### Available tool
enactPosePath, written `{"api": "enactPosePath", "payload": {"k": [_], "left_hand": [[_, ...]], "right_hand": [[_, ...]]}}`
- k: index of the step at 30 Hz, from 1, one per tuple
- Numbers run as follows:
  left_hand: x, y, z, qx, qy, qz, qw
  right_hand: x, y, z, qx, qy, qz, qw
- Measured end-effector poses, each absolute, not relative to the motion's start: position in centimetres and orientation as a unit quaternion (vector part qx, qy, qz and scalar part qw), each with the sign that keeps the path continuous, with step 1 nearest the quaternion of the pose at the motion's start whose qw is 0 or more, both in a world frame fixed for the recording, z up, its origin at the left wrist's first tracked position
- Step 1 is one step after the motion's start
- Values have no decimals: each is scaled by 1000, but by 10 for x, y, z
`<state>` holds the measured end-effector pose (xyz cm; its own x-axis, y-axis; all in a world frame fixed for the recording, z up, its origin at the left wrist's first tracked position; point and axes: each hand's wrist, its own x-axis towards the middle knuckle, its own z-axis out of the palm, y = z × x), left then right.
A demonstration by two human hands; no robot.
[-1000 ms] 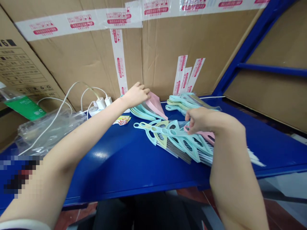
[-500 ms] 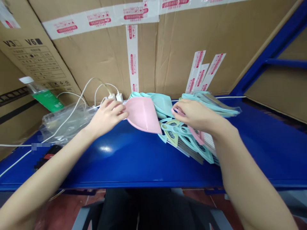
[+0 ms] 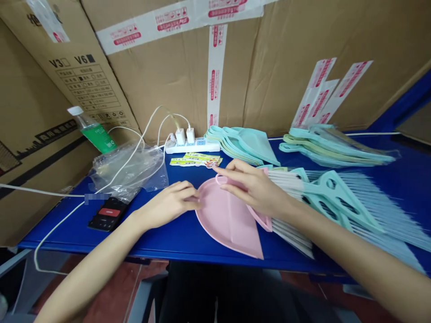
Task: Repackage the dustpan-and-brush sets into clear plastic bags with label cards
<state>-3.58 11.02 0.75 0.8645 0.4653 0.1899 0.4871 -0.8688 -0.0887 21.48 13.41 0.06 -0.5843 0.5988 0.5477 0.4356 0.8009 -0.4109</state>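
Blue workbench (image 3: 178,240) under the lights, a pink plastic dustpan (image 3: 225,220) lying flat at six o'clock, and teal dustpans (image 3: 247,143) stacked up at twelve! Left hand (image 3: 168,202) has its fingers (image 3: 186,189) half curled, tips just on the dustpan's rim. Right hand (image 3: 252,188) comes in from three o'clock, fingers (image 3: 235,172) closed over the looped handle of a pink hand brush (image 3: 261,220), with teal brushes (image 3: 340,197) fanned beside it.

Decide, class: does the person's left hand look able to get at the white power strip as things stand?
Probably yes. The left hand sits at the rim of the pink dustpan, and only the blue table and flat printed labels lie before the white power strip. Nothing tall seems to block the way.
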Motion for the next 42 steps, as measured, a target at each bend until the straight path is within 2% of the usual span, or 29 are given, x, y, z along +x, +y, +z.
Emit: {"api": "enactPosePath", "payload": {"k": [6, 10, 19, 25, 30, 35, 42], "left_hand": [[-41, 110, 3, -957, -260, -120, -38], [-55, 110, 15, -942, -281, -139, -117], [-64, 113, 19, -882, -434, -182, 0], [-56, 116, 10, -880, -441, -153, -86], [-48, 119, 2, -867, -414, -160, -225], [-47, 125, -4, -815, -396, -183, -381], [-50, 128, -3, -746, -400, -171, -504]], "right_hand": [[175, 132, -9, -279, -892, 169, 313], [149, 136, -11, -298, -870, 214, 329], [134, 136, -21, -278, -853, 258, 359], [135, 127, -11, -273, -854, 234, 376], [177, 151, 6, -312, -903, 98, 279], [212, 176, -11, -329, -935, -37, 127], [218, 175, -15, -350, -928, -97, 80]]}}
